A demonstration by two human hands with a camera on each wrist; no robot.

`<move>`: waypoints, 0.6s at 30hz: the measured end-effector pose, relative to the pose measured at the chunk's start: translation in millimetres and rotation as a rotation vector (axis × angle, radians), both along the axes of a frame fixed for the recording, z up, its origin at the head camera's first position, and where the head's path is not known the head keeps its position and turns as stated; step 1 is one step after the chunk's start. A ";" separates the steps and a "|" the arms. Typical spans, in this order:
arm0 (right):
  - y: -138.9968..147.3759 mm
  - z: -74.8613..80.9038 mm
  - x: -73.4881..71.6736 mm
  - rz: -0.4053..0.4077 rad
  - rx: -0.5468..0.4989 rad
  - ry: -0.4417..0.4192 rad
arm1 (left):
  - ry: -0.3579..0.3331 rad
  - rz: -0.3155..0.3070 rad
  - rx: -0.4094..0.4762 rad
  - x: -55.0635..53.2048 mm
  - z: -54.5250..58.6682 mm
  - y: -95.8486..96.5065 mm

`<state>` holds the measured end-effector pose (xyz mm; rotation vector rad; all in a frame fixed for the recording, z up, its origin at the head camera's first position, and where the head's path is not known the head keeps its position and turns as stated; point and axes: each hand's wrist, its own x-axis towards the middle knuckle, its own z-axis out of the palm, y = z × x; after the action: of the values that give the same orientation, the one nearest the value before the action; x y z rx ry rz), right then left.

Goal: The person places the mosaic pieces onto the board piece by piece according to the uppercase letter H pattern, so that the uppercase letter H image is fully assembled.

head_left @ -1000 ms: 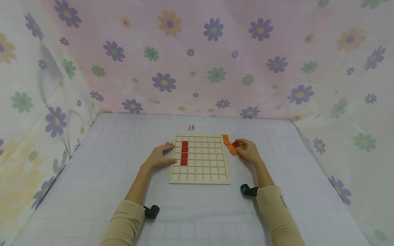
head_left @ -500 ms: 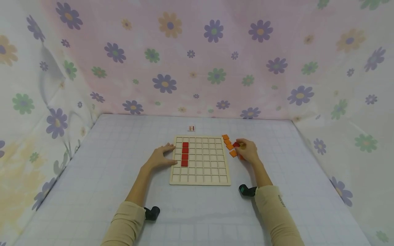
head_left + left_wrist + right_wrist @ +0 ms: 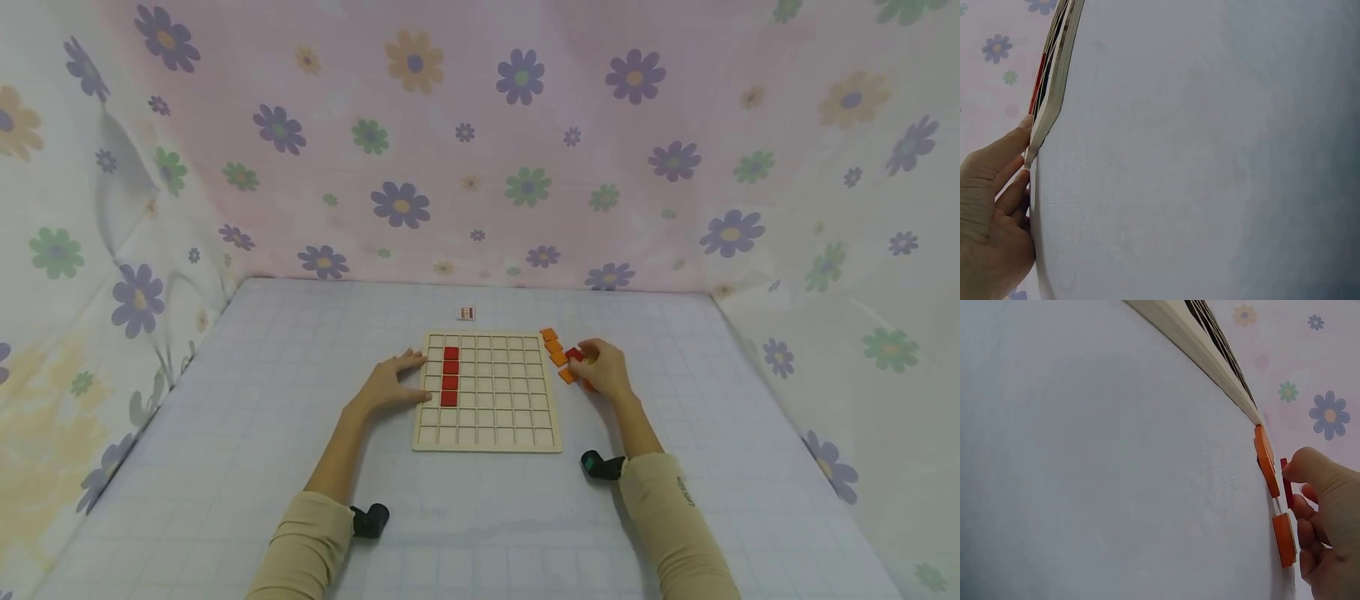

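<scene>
A wooden grid board [image 3: 491, 451] lies flat on the table, with a column of several red tiles [image 3: 450, 367] in its second column from the left. My left hand [image 3: 384, 385] rests against the board's left edge, fingers extended and the thumb tip over the rim. To the right of the board, my right hand [image 3: 606, 368] pinches a red tile [image 3: 1287, 482] between thumb and fingers, close above the loose tiles. In the head view, orange tiles [image 3: 558, 358] lie beside it, partly covered by the hand. A yellowish patch shows behind the fingers.
A small printed card [image 3: 467, 313] lies behind the board. Dark wrist cameras stick out inward from the left sleeve [image 3: 311, 533] and the right sleeve [image 3: 667, 508]. Flowered cloth walls [image 3: 480, 150] stand at the back and sides of the table.
The right hand keeps hold of the red tile and has barely moved. An orange tile by its fingertips now sits apart from the row of orange ones. The left hand holds still.
</scene>
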<state>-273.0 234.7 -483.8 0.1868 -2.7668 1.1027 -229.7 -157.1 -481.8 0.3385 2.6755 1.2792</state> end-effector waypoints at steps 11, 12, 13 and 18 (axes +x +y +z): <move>-39.0 14.9 20.8 0.153 -0.275 0.038 | -0.012 0.007 -0.006 1.2 -1.4 0.6; -44.7 15.1 23.2 0.182 -0.284 0.044 | -0.012 0.008 -0.011 0.9 -1.7 0.5; -50.5 15.0 25.3 0.212 -0.290 0.048 | -0.015 0.010 -0.011 1.0 -1.3 0.7; -75.5 4.1 31.2 0.318 -0.294 0.045 | -0.016 0.011 -0.015 -0.5 -0.7 1.0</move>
<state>-241.8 159.2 -479.7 0.6210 -2.5518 1.5401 -230.3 -156.1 -482.4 0.3111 2.6764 1.2583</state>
